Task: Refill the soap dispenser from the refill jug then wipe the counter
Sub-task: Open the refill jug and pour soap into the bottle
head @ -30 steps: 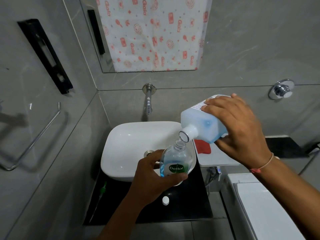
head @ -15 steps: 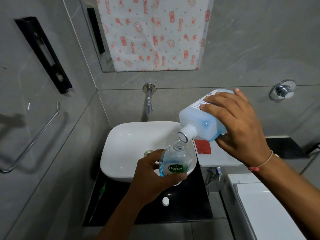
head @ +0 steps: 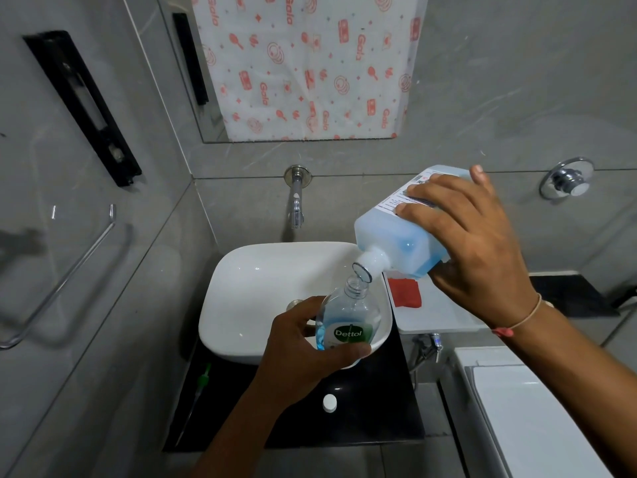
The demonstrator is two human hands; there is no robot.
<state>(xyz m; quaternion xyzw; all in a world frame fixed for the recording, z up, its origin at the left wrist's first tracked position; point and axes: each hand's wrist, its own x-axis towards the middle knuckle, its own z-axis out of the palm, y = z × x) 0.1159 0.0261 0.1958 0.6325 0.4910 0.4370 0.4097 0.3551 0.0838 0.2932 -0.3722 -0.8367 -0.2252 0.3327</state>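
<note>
My left hand [head: 303,346] grips a clear Dettol soap dispenser bottle [head: 348,319] with its pump off, held tilted over the white basin [head: 262,291]. Blue liquid sits in its lower part. My right hand [head: 479,243] holds the pale blue refill jug [head: 393,236] tipped down to the left, its open white spout just above the bottle's neck. A red cloth [head: 406,293] lies on the white shelf [head: 434,319] to the right of the basin.
A white cap [head: 329,403] lies on the black counter [head: 379,415] in front of the basin, with a green-tipped stick [head: 201,381] at the counter's left. A wall tap [head: 296,201] juts over the basin. A white toilet tank [head: 531,419] is at lower right, a towel bar [head: 62,277] on the left wall.
The jug's base has risen a little in my right hand, so it tips more steeply. Bottle and left hand stay in nearly the same place.
</note>
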